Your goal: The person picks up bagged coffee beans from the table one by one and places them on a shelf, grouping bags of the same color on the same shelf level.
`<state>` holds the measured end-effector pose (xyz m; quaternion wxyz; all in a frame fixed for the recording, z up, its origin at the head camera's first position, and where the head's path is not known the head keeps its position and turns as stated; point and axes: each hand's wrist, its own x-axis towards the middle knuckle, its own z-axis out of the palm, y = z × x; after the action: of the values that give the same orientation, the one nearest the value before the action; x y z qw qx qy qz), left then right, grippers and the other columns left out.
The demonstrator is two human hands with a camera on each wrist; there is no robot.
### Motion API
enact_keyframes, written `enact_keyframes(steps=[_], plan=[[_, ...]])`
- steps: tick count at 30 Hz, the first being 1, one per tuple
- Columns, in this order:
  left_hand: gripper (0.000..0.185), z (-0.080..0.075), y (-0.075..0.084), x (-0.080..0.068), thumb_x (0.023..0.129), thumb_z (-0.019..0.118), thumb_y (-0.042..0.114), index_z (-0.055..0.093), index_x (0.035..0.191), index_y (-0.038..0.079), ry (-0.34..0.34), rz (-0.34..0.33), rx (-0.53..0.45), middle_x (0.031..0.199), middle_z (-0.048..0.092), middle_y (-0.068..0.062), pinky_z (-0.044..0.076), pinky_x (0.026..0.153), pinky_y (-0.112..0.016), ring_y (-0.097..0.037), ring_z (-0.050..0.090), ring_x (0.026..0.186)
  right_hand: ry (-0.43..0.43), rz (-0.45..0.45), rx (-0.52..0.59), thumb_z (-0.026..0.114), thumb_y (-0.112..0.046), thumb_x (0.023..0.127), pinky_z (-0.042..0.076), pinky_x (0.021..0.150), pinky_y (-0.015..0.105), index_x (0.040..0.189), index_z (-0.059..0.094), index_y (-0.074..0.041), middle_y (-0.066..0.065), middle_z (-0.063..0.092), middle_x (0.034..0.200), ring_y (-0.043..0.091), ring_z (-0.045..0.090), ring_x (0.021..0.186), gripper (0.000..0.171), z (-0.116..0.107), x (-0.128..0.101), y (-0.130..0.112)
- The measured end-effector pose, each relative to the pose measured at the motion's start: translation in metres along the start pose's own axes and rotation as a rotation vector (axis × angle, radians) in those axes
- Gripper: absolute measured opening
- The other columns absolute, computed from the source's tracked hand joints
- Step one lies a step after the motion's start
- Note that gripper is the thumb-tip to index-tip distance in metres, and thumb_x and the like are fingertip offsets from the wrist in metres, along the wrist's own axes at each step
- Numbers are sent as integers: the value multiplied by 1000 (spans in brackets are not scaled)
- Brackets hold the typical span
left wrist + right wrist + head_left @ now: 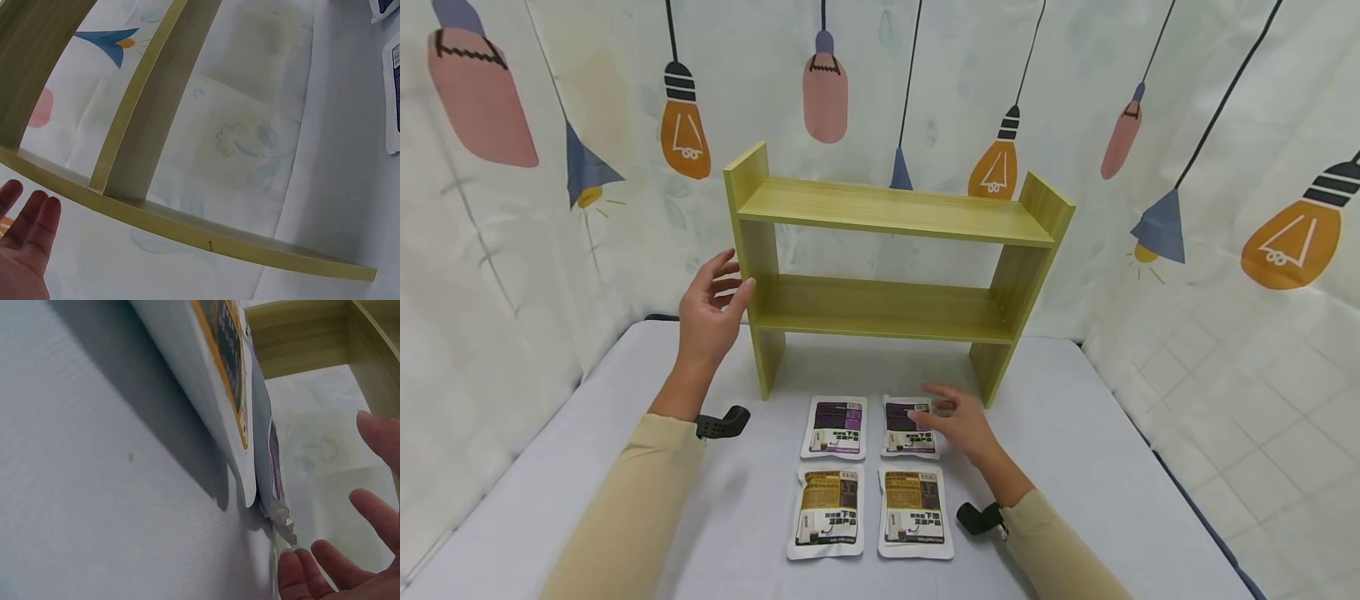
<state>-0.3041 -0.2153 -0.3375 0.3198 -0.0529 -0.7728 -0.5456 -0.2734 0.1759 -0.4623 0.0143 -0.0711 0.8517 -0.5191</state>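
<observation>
Fingers (925,414) touch purple pouch (910,428) — spread.

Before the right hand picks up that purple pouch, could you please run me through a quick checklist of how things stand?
1. Right hand over the right purple pouch, fingers relaxed: ok.
2. Grip on that pouch: not ok, nothing pinched yet.
3. Left hand open beside the shelf, at its left upright: ok; contact cannot tell.
4. Both shelf boards bare: ok.
5. Left purple pouch and the two orange pouches lie flat on the table: ok.
6. Pouch edges apart from each other: cannot tell.
</observation>
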Motion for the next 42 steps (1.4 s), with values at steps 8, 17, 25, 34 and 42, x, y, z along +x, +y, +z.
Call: enact_keyframes(steps=[8, 17, 25, 34, 42], plan=[[57, 2, 0, 3, 99, 68, 29, 48, 153, 33, 8, 25, -19, 140, 60, -5, 50, 96, -17, -14, 60, 117, -25, 13, -51, 89, -37, 79, 59, 89, 46, 139, 65, -16, 10, 59, 147, 33, 63, 120, 68, 3, 5, 1], [58, 4, -2, 4, 98, 68, 37, 47, 151, 42, 0, 84, 24, 139, 63, -4, 53, 93, -19, -21, 64, 118, -57, 44, -71, 90, -30, 78, 60, 85, 43, 136, 67, -13, 15, 60, 144, 33, 67, 112, 65, 3, 6, -5], [57, 5, -3, 5, 98, 66, 43, 46, 151, 44, -16, 56, 52, 140, 64, -6, 52, 88, -12, -24, 66, 115, -79, 71, -85, 92, -26, 76, 59, 81, 39, 133, 70, -14, 12, 68, 128, 27, 66, 106, 62, 4, 9, -5], [55, 4, 1, 6, 99, 66, 42, 52, 151, 34, -21, 46, 88, 136, 67, -12, 49, 77, -3, -30, 69, 109, -110, 69, -165, 95, -22, 71, 56, 80, 35, 129, 71, -14, 11, 70, 111, 23, 61, 97, 64, 5, 12, -6], [54, 1, 2, 8, 97, 67, 44, 56, 148, 30, -21, 26, 108, 133, 70, -13, 48, 75, -2, -32, 72, 107, -100, 53, -238, 96, -17, 68, 59, 89, 44, 124, 73, -16, 15, 71, 116, 25, 66, 101, 60, 9, 10, -9]])
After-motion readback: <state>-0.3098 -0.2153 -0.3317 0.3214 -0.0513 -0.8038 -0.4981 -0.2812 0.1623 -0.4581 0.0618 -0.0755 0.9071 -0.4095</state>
